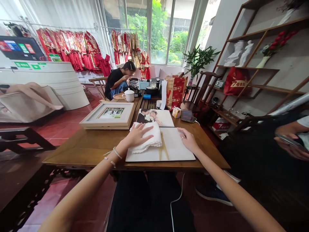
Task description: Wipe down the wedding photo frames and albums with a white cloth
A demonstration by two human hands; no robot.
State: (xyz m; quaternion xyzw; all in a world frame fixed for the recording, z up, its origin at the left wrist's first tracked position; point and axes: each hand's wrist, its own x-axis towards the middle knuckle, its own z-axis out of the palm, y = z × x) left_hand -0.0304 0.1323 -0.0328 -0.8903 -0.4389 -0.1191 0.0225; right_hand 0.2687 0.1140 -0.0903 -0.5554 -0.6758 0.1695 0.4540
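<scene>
My left hand [139, 135] lies flat with fingers spread on a folded white cloth [148, 145]. The cloth rests on the left part of a white rectangular board [180, 149] at the table's front edge. Beside the cloth, two slim yellowish strips [163, 149] form a narrow upside-down V on the board. At the board's right edge, my right hand [188, 139] has its fingers curled, apparently gripping that edge; the fingertips are partly hidden. Just behind the board lies a panel with a couple's photo [156, 117].
Stacked pale picture frames [108, 124] sit on the wooden table [96, 151] at left. Behind stand a white teapot [129, 95], a small box [176, 112], a phone [188, 116] and a red paper bag [177, 91]. One person [118, 80] sits opposite; another's hands hold a phone [289, 140] at right.
</scene>
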